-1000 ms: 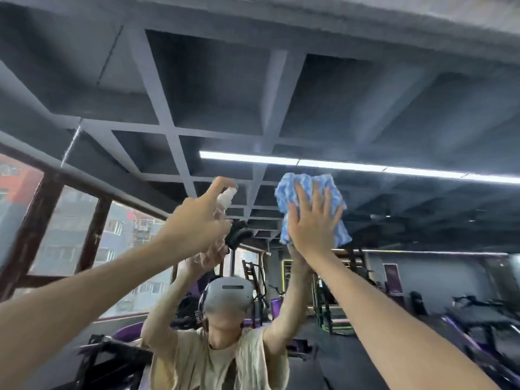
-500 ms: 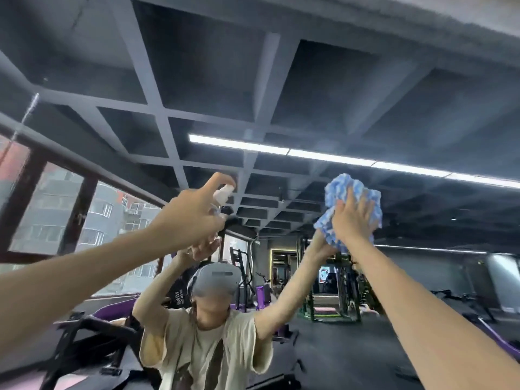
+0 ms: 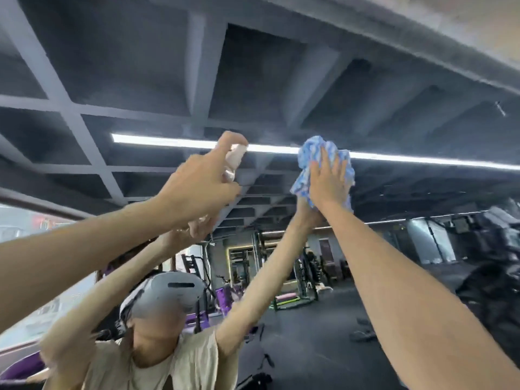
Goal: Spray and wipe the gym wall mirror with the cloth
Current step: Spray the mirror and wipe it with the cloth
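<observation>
Left hand (image 3: 197,184) clenched around blurred, seemingly pale spray bottle (image 3: 235,160), forefinger on top, right hand (image 3: 327,184) flat, pressing blue cloth (image 3: 315,153) on mirror (image 3: 281,80), cloth higher than before, centre frame, across reflected light strip (image 3: 168,142)

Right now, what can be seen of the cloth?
The cloth is blue and white, soft and fluffy-looking, bunched into a crumpled wad. It sits high on the mirror, pressed against the glass by the right hand, whose spread fingers cover its lower right part. Its top and left edge stick out.
</observation>
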`<state>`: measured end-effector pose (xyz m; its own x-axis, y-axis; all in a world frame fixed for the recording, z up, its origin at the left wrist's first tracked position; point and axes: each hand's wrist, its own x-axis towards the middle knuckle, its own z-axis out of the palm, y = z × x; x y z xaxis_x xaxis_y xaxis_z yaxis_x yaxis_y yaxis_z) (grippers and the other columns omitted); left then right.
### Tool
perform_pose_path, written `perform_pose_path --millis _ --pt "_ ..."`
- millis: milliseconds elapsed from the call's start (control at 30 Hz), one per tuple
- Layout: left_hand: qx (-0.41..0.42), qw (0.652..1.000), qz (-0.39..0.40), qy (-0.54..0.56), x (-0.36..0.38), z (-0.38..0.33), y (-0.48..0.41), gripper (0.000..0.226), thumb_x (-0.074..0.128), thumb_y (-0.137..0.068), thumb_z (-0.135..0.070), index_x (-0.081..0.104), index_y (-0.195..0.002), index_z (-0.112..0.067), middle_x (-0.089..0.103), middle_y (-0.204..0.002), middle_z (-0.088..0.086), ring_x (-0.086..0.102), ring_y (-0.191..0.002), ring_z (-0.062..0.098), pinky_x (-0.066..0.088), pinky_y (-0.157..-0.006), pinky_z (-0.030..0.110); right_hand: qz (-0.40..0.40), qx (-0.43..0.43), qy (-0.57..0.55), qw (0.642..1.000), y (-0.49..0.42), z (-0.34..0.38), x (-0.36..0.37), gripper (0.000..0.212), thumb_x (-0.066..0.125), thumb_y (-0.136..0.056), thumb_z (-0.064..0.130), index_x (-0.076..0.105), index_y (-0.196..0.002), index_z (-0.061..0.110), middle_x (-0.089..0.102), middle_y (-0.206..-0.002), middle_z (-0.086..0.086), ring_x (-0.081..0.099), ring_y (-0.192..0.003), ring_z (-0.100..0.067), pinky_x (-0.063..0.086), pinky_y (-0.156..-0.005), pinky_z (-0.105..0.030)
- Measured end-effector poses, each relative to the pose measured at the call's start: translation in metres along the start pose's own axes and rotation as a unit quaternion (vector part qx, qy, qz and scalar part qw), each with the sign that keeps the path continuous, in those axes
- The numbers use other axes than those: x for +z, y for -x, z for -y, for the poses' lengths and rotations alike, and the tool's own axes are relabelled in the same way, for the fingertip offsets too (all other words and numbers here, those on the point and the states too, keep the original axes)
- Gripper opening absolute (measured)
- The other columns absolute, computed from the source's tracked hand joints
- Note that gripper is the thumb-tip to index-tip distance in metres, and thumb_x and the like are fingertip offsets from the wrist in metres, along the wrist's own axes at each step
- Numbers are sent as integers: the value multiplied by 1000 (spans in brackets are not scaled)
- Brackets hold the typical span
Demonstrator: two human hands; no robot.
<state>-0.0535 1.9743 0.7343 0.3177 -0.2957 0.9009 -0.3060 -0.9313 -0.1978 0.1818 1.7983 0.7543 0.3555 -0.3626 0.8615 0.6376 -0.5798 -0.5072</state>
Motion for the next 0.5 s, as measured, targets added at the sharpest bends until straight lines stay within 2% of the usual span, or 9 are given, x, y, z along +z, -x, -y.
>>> perform_pose_path --millis 67,167,267,333,400,500 --pt "14 1000 1 25 23 -6 -6 57 52 -85 -8 29 -127 -38 64 -74 12 59 -54 27 55 -59 46 -34 65 4 997 20 -44 -9 52 20 -106 40 7 -155 30 2 -164 -1 -3 -151 -20 2 -121 -45" --pt "40 997 34 49 64 -29 -13 56 53 -83 -7 31 -126 -35 61 -64 1 56 -46 19 46 -47 33 -30 164 4 986 60 -115 -29 49 22 -107 35 16 -155 26 7 -164 -5 4 -150 -24 2 -120 -43" --pt "70 995 64 29 93 -56 -23 55 53 -83 -9 30 -125 -35 61 -66 5 51 -44 19 39 -48 29 -60 281 -5 958 115 -182 -46 48 26 -107 30 23 -154 20 16 -162 -10 12 -148 -31 5 -117 -40" --pt "75 995 63 33 102 -71 -36 55 52 -81 -10 31 -124 -36 60 -67 4 49 -46 19 39 -51 30 -41 346 -27 937 115 -194 -52 49 22 -107 33 18 -155 23 10 -163 -8 6 -149 -31 2 -117 -44" --pt "77 994 54 50 108 -84 -52 53 51 -81 -9 33 -122 -35 58 -66 2 50 -50 19 44 -56 33 -6 325 -15 946 78 -188 -51 50 16 -107 35 11 -156 25 5 -164 -5 1 -149 -30 1 -117 -48" --pt "80 995 19 55 116 -91 -87 53 53 -79 -10 34 -121 -37 60 -67 0 54 -54 21 49 -60 37 -7 113 -9 993 -4 -130 -51 63 3 -96 44 17 -155 25 15 -161 -7 17 -146 -30 18 -115 -52"
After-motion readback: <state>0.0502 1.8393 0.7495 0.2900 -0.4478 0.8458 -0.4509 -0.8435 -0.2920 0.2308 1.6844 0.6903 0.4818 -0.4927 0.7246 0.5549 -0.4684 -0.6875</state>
